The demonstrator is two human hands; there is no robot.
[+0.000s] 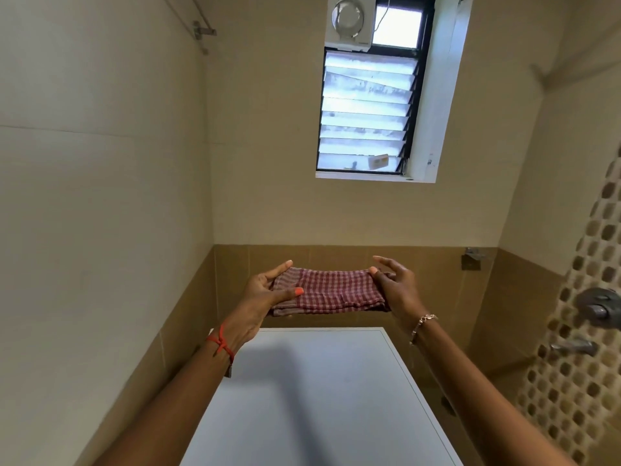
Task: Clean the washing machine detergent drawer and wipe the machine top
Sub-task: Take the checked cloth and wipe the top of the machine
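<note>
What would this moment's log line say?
left hand: holds checked cloth | right hand: pinches cloth end | cloth: folded, above machine top

Both bare forearms reach forward, side by side. The left hand [260,297] holds the near end of a folded red-and-white checked cloth [332,290], with its thumb on top and its fingers under. The right hand [398,290] pinches the other end at its thumb, the other fingers loosely spread. An orange thread band [221,344] is tied on the left wrist, and a thin metal chain bracelet [421,326] on the right wrist.
</note>
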